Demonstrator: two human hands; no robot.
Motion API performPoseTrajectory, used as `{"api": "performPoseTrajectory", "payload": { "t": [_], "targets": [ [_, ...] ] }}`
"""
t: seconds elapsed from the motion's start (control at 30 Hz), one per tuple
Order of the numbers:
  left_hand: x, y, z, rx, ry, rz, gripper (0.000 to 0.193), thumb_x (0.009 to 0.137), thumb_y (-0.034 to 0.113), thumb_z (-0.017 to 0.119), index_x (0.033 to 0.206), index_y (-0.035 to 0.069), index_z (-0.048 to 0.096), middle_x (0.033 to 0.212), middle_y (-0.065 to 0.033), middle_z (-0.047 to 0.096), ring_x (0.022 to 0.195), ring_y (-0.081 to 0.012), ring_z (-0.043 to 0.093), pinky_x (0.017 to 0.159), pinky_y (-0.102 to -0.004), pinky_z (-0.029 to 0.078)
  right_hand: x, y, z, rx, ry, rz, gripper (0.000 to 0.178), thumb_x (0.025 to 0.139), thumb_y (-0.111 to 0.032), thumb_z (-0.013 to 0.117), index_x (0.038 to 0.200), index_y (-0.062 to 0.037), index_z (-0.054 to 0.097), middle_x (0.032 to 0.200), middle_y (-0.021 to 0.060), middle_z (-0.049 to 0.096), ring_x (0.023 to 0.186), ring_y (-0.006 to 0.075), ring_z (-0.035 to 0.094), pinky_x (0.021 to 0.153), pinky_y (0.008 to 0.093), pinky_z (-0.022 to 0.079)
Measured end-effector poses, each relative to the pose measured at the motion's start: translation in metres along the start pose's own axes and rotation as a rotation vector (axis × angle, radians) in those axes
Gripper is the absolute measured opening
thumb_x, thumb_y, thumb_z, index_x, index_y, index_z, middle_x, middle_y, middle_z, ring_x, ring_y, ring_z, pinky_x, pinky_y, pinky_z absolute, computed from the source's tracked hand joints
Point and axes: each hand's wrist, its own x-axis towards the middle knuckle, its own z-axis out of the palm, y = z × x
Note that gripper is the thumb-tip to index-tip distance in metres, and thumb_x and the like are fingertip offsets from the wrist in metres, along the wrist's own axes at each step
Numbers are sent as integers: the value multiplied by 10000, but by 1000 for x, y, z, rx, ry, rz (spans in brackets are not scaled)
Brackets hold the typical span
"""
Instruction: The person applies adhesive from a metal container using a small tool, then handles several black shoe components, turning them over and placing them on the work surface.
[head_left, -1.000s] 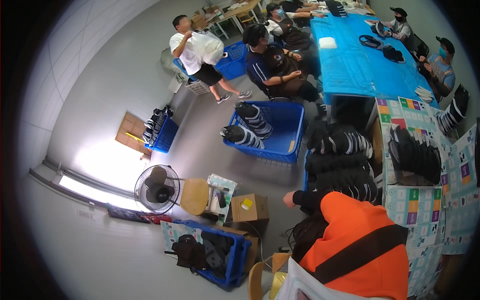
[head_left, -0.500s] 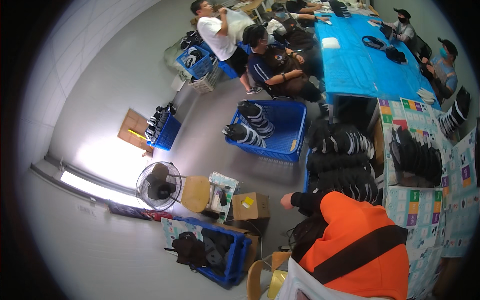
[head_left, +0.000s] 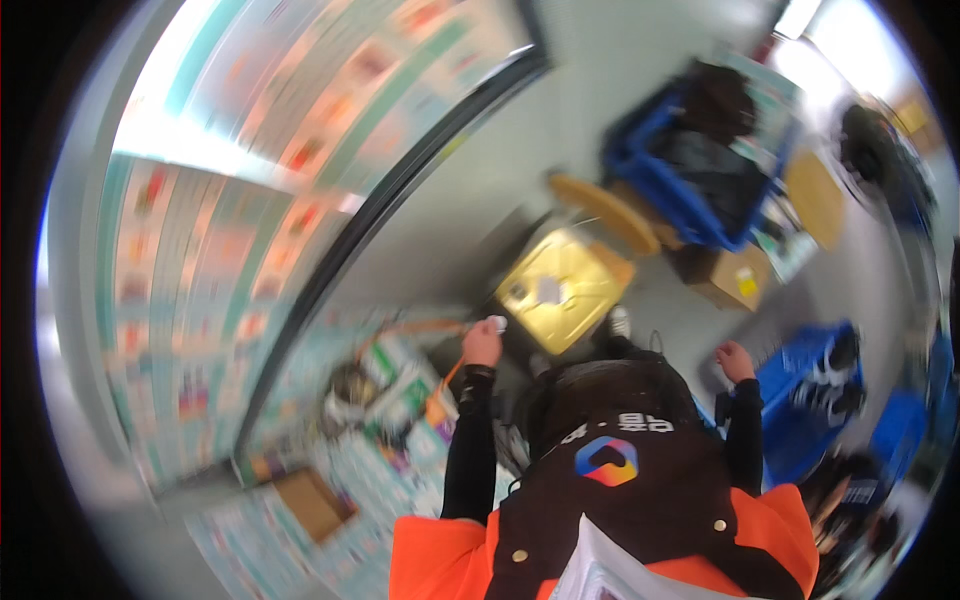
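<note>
The left hand [head_left: 483,345] pinches a small white object [head_left: 499,323] by a gold tin [head_left: 580,300], wooden chair [head_left: 605,212] beyond; the right hand [head_left: 735,361], grip unclear, is near a blue crate [head_left: 788,432].

Square stool [head_left: 585,285]: ahead of the person, between the two hands.
Left hand [head_left: 482,342]: just left of the stool.
Right hand [head_left: 735,362]: right of the stool, near the lower crate [head_left: 790,435].
Chair back [head_left: 605,212]: just beyond the stool.
Cloth-filled crate [head_left: 640,175]: beyond the chair back, rightward.
Carton [head_left: 718,278]: near side of that crate.
Counter [head_left: 255,540]: person's left, shallow box [head_left: 312,503] on it.
</note>
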Motion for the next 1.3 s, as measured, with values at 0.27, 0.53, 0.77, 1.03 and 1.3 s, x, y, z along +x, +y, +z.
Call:
{"api": "performPoseTrajectory", "payload": {
  "t": [0.27, 0.53, 0.77, 1.03, 1.3],
  "targets": [
    [-256, -128, -52, 293, -29, -931, 460, 1005, 488, 457, 1038, 70, 647, 990, -225, 712, 971, -420, 682, 828, -573, 527, 128, -104, 12, -246, -380, -387, 210, 968, -198, 599, 1019, -4, 661, 854, 84, 708, 756, 167, 692, 673, 306, 542],
    [-375, -220, -69, 211, -33, -1419, 525, 987, 514, 486, 1095, 33, 666, 1107, -250, 698, 1066, -440, 655, 922, -526, 515, 141, -206, 27, -377, -575, -419, 167, 982, -190, 602, 1015, -34, 653, 831, 46, 685, 755, 124, 666, 647, 268, 511],
    [-388, -257, -55, 198, -215, -1209, 595, 990, 581, 451, 1174, 51, 649, 1222, -261, 652, 1178, -436, 600, 955, -542, 496, 137, -218, 25, -336, -565, -393, 172, 972, -198, 625, 1023, -35, 646, 816, 29, 673, 737, 118, 650, 639, 255, 500],
    [-224, -115, -45, -98, 48, -627, 348, 934, 407, 680, 992, 64, 693, 894, -123, 731, 770, -297, 712, 681, -406, 545, 175, -194, 46, -615, -380, -848, 319, 932, -291, 526, 873, -10, 664, 884, 245, 677, 874, 428, 656, 785, 516, 513],
    [-23, 154, 105, -120, -197, -77, 372, 825, 253, 757, 1067, 4, 623, 1021, -202, 646, 1068, -394, 602, 888, -464, 503, 157, -235, 69, -406, -534, -550, 318, 885, -315, 586, 906, -11, 677, 902, 223, 695, 899, 420, 659, 797, 487, 515]
  ]
}}
